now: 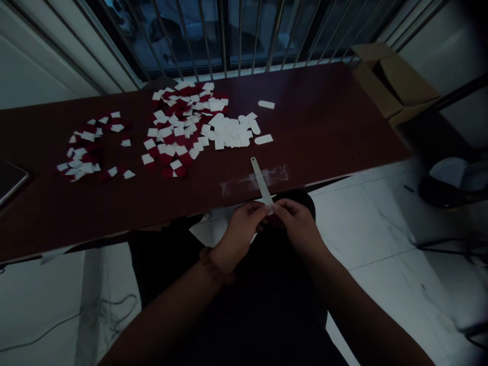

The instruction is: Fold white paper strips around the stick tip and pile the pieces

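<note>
A long, flat, ruler-like strip (pixel 260 178) with a hole at its far end lies over the table's front edge, crossing clear tape (pixel 282 173). At the strip's near end my left hand (pixel 246 223) and my right hand (pixel 297 221) meet, thumbs almost touching. Both are closed in a pinch on a small red-and-white piece (pixel 271 217), mostly hidden by the fingers. Similar red pieces with white tabs lie in a large pile (pixel 173 133) and a smaller, scattered group (pixel 86 165). Beside the large pile are loose white round-ended tabs (pixel 231 133).
The dark red-brown table (pixel 316 122) runs below a barred window (pixel 229 35). An open cardboard box (pixel 404 84) stands past its right end. At the far left lies a dark flat device (pixel 11 180). A cable (pixel 118 312) trails over the floor at lower left.
</note>
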`<state>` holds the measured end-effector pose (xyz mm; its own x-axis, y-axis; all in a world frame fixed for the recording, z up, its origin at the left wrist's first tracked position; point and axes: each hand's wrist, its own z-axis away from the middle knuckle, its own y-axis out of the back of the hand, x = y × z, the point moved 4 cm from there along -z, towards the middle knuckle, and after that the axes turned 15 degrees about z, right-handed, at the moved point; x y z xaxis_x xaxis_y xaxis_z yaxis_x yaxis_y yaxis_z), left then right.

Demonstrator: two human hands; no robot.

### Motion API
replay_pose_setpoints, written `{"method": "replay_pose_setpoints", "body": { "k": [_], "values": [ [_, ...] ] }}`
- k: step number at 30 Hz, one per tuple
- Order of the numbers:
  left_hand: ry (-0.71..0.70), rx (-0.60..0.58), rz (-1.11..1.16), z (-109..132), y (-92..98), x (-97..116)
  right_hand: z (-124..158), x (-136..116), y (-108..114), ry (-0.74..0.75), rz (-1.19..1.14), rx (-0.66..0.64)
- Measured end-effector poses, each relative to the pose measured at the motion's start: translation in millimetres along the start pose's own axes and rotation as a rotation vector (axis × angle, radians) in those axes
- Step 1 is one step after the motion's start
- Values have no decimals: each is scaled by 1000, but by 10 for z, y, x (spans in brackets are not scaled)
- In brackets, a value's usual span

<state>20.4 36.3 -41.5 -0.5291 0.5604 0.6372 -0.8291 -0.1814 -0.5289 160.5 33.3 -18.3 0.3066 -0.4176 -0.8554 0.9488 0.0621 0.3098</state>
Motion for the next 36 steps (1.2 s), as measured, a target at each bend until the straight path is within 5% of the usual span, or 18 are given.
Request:
{"method": "replay_pose_setpoints", "body": {
  "k": [8,17,23,26,31,36],
  "values": [
    [-36,-48,-39,70,34,40,10,109,27,-19,-80,-51],
    [-65,-10,21,-41,15,-6,-28,-93,37,46,50,-52],
    [-76,-41,-144,147,64,112,50,0,96,45,133,-55],
    [-207,-62,-463,416,274,343,70,-38,267,94,226,128],
    [-839,7,-1179,993,905,1012,-66,-410,592,306,308,440],
    [-1099,450,-1489,1206,1778,1892,-684,-719,761,446,484,532]
  ]
}}
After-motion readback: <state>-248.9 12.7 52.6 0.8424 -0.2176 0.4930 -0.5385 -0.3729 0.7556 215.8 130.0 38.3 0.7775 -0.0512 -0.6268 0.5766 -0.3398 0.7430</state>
